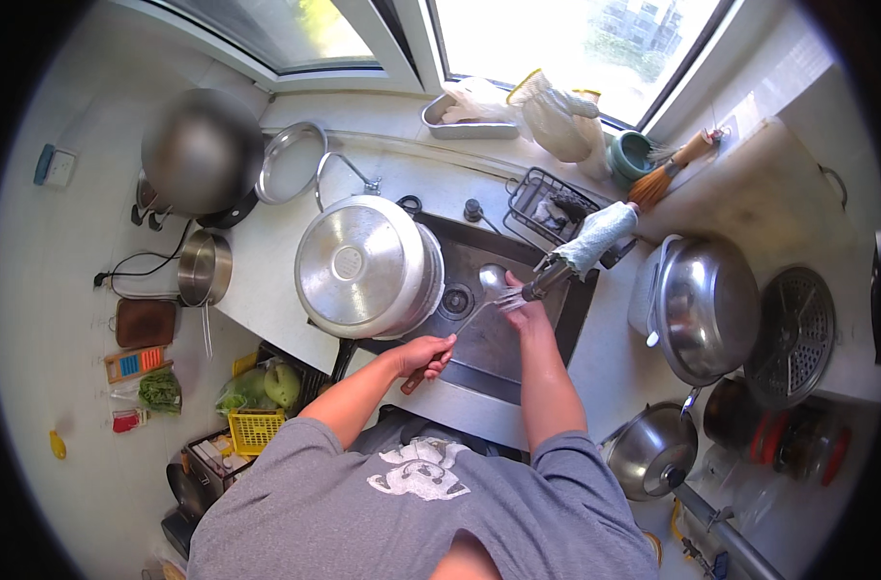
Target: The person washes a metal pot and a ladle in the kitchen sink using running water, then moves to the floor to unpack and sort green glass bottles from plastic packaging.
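My left hand [427,359] is closed around the brown handle of a metal ladle [474,316]. The ladle's rounded bowl [492,277] is over the sink [477,355], close to the drain. Beside the bowl, my right hand [522,313] is under the spray from a faucet [549,279] with a pale cloth [601,235] wrapped around it. Water and the faucet head cover part of the right fingers, so whether they touch the bowl is unclear. A large aluminium pot [361,268] lies bottom up over the sink's left side.
Behind the sink, a black wire rack [542,196] holds scrubbing pads. Further left stands a metal ring-shaped rim [292,163]. A stainless steel pan [709,312] leans on the right, near a perforated steamer plate [790,337]. A yellow basket [257,431] sits lower left.
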A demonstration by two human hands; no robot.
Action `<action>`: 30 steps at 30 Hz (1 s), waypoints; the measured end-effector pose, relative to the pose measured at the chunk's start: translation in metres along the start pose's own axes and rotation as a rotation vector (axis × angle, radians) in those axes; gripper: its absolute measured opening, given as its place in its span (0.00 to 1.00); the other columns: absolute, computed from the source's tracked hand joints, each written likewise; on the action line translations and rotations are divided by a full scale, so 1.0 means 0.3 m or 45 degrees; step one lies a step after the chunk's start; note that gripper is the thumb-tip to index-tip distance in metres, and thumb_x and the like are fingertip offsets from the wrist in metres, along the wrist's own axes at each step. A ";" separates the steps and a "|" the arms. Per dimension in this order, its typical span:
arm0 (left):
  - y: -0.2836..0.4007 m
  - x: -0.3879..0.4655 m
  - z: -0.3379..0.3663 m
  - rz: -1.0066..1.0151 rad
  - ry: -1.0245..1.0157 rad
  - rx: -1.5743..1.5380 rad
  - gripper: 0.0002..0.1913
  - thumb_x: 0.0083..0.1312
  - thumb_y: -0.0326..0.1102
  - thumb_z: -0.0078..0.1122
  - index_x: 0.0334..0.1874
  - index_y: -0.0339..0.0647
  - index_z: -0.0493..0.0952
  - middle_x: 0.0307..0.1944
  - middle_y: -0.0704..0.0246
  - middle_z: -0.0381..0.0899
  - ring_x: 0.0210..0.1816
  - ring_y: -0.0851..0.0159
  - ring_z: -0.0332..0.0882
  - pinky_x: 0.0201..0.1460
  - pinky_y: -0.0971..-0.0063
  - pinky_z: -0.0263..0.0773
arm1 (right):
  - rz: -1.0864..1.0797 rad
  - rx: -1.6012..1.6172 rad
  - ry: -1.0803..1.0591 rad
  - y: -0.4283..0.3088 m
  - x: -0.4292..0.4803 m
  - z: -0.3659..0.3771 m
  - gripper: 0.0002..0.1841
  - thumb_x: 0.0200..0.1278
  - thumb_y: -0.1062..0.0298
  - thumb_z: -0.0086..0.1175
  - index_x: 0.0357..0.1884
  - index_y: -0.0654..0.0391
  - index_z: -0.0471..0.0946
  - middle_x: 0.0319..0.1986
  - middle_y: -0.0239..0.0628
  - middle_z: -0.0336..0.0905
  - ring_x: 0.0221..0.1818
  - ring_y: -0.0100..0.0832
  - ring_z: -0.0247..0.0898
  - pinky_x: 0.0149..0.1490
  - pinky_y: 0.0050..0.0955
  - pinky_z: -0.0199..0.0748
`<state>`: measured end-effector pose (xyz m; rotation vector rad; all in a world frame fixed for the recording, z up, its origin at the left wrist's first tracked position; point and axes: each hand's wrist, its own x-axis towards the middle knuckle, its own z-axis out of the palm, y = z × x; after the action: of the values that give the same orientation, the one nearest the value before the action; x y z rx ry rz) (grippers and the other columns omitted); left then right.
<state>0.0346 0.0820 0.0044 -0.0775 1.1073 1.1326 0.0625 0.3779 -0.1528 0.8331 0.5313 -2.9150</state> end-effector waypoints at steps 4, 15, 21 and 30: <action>-0.010 0.091 -0.017 0.069 0.583 0.633 0.32 0.81 0.64 0.46 0.27 0.42 0.74 0.18 0.68 0.72 0.18 0.64 0.70 0.24 0.68 0.68 | -0.072 -0.135 0.601 0.056 -0.143 0.162 0.18 0.80 0.55 0.55 0.63 0.54 0.77 0.54 0.39 0.84 0.54 0.42 0.83 0.55 0.51 0.85; 0.134 0.365 0.171 0.970 0.829 1.550 0.18 0.78 0.51 0.48 0.52 0.49 0.84 0.42 0.51 0.87 0.47 0.38 0.83 0.48 0.47 0.77 | -0.457 0.075 0.379 -0.105 -0.502 0.290 0.20 0.83 0.60 0.47 0.66 0.63 0.73 0.63 0.47 0.80 0.65 0.49 0.78 0.68 0.57 0.77; -0.014 -0.045 0.034 0.449 0.569 1.429 0.21 0.77 0.56 0.55 0.42 0.43 0.80 0.37 0.49 0.85 0.44 0.39 0.84 0.45 0.46 0.76 | -0.338 0.358 0.588 -0.073 -0.315 0.185 0.15 0.84 0.58 0.46 0.54 0.56 0.79 0.51 0.41 0.86 0.54 0.36 0.84 0.59 0.39 0.84; 0.005 -0.273 0.150 0.242 1.061 2.236 0.05 0.71 0.29 0.52 0.44 0.37 0.75 0.30 0.56 0.87 0.30 0.44 0.88 0.32 0.52 0.83 | -0.587 -0.624 0.591 0.240 0.054 0.109 0.12 0.78 0.55 0.51 0.47 0.49 0.81 0.37 0.33 0.82 0.39 0.33 0.80 0.49 0.37 0.77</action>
<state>0.0642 0.0520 0.0879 1.0150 2.5367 -0.1157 0.0434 0.2997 -0.1575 1.4556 1.5814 -2.7088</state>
